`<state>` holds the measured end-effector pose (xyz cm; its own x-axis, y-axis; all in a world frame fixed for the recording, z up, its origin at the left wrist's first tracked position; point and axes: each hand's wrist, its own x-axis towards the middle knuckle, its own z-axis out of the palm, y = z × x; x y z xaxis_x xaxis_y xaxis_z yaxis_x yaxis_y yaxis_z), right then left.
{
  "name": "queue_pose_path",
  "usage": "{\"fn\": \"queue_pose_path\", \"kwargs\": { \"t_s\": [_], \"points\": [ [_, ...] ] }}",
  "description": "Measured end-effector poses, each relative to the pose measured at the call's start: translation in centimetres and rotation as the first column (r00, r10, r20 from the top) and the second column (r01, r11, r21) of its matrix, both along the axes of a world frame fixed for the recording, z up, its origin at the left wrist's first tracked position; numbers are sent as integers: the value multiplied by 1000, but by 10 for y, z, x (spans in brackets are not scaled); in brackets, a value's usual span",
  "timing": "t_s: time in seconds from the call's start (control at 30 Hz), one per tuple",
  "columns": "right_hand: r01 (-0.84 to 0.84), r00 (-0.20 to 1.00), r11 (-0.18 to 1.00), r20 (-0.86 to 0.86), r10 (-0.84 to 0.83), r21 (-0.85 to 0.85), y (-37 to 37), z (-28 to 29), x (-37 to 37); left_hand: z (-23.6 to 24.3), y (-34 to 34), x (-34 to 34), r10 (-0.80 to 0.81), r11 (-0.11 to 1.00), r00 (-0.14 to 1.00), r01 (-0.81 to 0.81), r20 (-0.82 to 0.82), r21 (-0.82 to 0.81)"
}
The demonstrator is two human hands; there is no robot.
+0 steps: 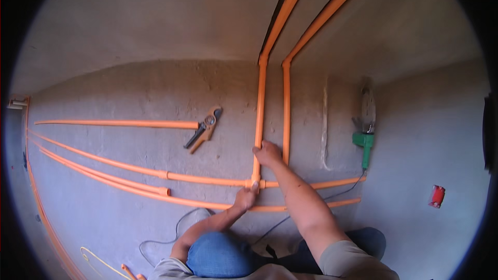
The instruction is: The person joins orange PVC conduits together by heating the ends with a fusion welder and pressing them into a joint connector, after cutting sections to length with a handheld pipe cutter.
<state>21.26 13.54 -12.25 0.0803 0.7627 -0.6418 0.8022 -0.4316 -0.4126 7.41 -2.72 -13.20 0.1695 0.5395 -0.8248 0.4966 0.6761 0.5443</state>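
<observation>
An orange pipe point(261, 98) runs along the floor from the wall towards me and meets an orange tee fitting point(254, 182). My right hand point(270, 154) is closed around this pipe a little above the tee. My left hand point(246, 197) is closed on the tee from its near side, the thumb lying over the fitting. From the tee, one orange pipe point(207, 180) goes left through a coupling point(165, 175), and another point(316, 183) goes right, passing behind my right forearm. A second orange pipe point(286, 109) lies parallel, right of my right hand.
A pipe cutter point(205, 128) lies at the end of a loose orange pipe point(124, 123). Right of the pipes stands a green-handled pipe welding tool point(365, 145) with a dark cord. Other pipes point(197, 201) cross near my knees. A red wall box point(437, 196) sits at the right.
</observation>
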Motion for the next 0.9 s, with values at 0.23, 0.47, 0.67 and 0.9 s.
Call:
{"fn": "queue_pose_path", "kwargs": {
  "t_s": [0.23, 0.47, 0.67, 0.9],
  "points": [
    [-77, 996, 994, 27, 80, -80, 8, 23, -13, 6, 9, -9, -24, 999, 999, 23, -49, -38],
    [-56, 998, 996, 12, 57, -65, 11, 26, -13, 11, 16, -9, -19, 995, 999, 15, -44, -101],
    [-16, 1000, 999, 4, 16, -32, 11, 25, -12, 15, 20, -8, 27, 989, 999, -33, -43, -141],
    [-47, 999, 997, 2, 47, -59, 4, 16, -17, 14, 14, -13, -30, 997, 998, 25, -64, -73]
  ]
}}
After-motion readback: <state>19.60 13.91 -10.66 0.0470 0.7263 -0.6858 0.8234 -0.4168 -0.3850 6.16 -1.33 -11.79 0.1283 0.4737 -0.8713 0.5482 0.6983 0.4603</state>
